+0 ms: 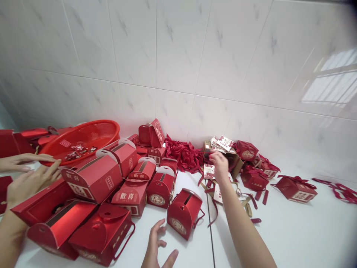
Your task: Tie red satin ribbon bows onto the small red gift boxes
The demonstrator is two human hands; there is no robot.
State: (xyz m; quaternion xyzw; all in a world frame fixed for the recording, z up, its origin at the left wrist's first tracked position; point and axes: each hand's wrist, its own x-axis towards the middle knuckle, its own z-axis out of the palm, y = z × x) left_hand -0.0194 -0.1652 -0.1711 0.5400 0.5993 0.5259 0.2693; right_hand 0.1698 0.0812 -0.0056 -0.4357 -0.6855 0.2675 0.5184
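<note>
My left hand (159,245) is at the bottom middle with its fingers apart and nothing in it, just left of a closed red gift box (185,214) with a ribbon handle. My right hand (219,165) reaches forward over a small open cardboard box (238,163), its fingers partly stretched and nothing visible in them. Printed cards (225,142) stick up from that box. A single card (209,171) lies by my right hand, with loose ribbon ends (214,212) below. Dark red ribbons (184,154) are heaped to its left.
Several red gift boxes (93,175) are stacked at left. Another person's hands (32,182) are beside a red plastic basket (111,128) holding small wrapped pieces. Ribbon-tied boxes (297,189) stand at right along the tiled wall (178,56). A seam crosses the white table (281,234).
</note>
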